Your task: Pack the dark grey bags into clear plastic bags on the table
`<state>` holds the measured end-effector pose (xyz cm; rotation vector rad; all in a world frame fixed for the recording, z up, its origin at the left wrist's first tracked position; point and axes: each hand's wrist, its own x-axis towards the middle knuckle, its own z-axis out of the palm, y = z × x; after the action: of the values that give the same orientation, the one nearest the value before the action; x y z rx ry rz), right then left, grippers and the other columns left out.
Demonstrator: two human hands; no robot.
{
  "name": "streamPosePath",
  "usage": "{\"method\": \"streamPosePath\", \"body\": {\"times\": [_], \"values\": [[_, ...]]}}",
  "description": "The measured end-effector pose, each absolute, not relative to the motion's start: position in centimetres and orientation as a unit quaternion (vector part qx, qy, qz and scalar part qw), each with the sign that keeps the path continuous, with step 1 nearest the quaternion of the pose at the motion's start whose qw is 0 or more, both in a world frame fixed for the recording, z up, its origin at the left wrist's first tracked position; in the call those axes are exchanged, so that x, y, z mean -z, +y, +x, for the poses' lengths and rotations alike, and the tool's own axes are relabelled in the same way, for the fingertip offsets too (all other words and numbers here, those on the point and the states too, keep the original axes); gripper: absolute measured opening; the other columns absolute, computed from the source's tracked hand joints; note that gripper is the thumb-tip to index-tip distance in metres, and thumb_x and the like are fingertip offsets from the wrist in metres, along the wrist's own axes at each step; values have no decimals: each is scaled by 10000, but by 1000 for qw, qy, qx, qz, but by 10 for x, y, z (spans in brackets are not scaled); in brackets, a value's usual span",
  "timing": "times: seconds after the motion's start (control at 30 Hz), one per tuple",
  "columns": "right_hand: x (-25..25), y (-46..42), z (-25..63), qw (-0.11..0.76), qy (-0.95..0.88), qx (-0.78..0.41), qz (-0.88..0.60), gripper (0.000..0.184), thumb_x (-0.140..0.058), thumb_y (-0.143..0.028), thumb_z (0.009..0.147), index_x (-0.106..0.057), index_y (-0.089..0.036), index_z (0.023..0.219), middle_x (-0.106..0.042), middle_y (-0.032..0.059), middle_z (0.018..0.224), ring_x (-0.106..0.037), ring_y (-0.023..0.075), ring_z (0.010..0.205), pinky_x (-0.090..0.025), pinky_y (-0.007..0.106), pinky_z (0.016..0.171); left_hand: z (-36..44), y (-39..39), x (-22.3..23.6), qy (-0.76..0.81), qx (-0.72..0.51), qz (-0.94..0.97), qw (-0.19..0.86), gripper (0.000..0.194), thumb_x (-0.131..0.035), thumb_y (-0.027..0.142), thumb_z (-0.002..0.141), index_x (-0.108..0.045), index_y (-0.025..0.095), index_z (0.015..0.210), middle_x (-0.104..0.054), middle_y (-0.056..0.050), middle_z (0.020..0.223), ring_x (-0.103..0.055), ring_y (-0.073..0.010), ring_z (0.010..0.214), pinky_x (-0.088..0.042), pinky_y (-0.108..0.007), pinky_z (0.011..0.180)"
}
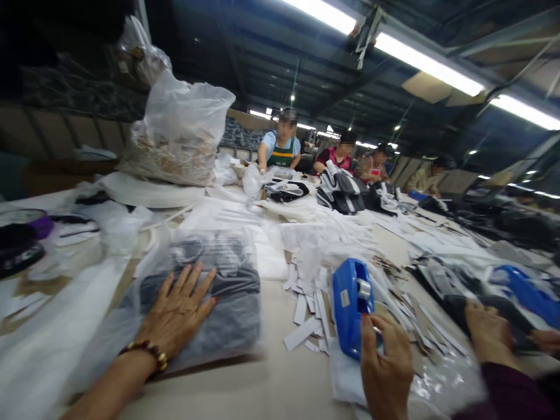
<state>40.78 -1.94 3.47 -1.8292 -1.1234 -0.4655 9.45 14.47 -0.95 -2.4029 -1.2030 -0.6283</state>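
Observation:
My left hand [181,309] lies flat, fingers spread, on a clear plastic bag [231,291] holding dark grey folded cloth goods. A beaded bracelet [149,353] circles that wrist. At the near side of a blue tape dispenser [347,309], my right hand [387,361] is closed, with thumb and forefinger drawn together. What those fingertips hold, if anything, is too small to make out; tape from the dispenser cannot be told apart. The dispenser stands on the table beside scattered white paper strips [306,326].
Nearby at right, a co-worker's hand [487,329] touches dark goods, close to another blue dispenser [529,294]. A large, full plastic sack [179,134] stands at back left. Dark headwear-like items [17,251] lie far left. Several people work across the table, including one in a green apron [280,154].

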Motion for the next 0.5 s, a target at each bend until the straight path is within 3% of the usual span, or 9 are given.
{"method": "streamPosePath", "body": {"times": [0.07,0.13,0.23,0.37,0.5], "values": [[-41,-33,445,435,-383,151,-801,399,-439,-530,786,-596,-164,759,-600,159,920,-495,300,977,-324,487,939,93,147,12,-406,248,-860,186,473,-293,331,878,-468,133,1272,-407,-222,1341,-346,-389,1250,-277,-583,970],[-42,-39,470,424,-341,61,-837,411,-459,-555,726,-614,-179,666,-632,148,837,-526,317,911,-362,514,891,92,148,14,-394,263,-861,184,477,-277,332,879,-478,127,1260,-411,-230,1332,-344,-399,1248,-285,-593,957],[-38,-35,482,445,-329,-35,-832,394,-486,-533,705,-652,-186,619,-673,99,724,-598,266,747,-464,440,749,91,148,15,-388,275,-859,189,480,-267,336,881,-476,124,1257,-397,-231,1339,-333,-401,1254,-292,-596,949],[-34,-18,474,498,-308,-103,-804,372,-543,-501,661,-668,-156,604,-678,74,644,-626,224,636,-505,341,594,92,148,16,-387,284,-854,203,483,-254,333,886,-481,112,1251,-389,-236,1342,-341,-404,1246,-298,-590,944],[-40,-14,470,546,-292,-133,-774,330,-580,-468,639,-667,-149,630,-688,77,677,-643,239,679,-526,351,598,93,149,15,-378,278,-857,213,480,-261,321,884,-493,99,1239,-397,-254,1326,-358,-421,1228,-303,-592,931]]}}
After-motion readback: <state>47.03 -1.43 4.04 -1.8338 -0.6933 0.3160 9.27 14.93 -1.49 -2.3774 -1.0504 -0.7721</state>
